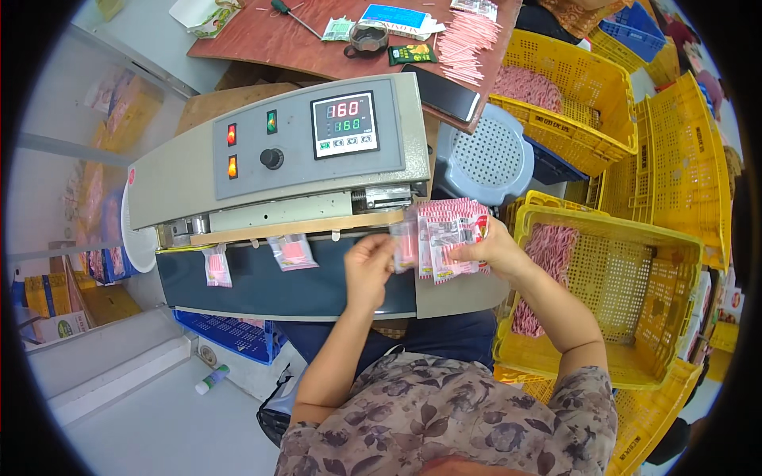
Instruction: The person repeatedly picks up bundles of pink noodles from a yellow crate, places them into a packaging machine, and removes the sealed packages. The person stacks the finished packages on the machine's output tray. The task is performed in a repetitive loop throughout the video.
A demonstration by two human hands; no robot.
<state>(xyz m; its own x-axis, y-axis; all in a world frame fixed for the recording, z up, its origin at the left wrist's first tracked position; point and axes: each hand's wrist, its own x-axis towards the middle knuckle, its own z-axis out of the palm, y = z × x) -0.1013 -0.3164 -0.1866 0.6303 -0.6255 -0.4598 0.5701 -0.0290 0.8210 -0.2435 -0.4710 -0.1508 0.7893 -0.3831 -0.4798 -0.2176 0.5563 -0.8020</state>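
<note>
My right hand (498, 251) grips a fanned stack of small clear packets (444, 230) with pink-striped contents, its thumb pressed across the front. Beside it, the fingertips of my left hand (368, 271) pinch the edge of a single clear packet (406, 247) with pink contents, at the stack's left side. Both hands are at the right end of a grey band sealing machine (294, 151), in front of its feed slot. Farther left, two packets hang by their tops from the sealer's band: one packet (294, 253) near the middle and another packet (217, 266) near the left end.
A dark conveyor bed (317, 285) runs below the band. Behind the machine, a red-brown table (317, 49) holds loose pink sticks (467, 46), a phone (441, 92), a glass cup (368, 38) and a screwdriver. Yellow crates (635, 230) with pink sticks and a blue-grey stool (488, 151) stand at right.
</note>
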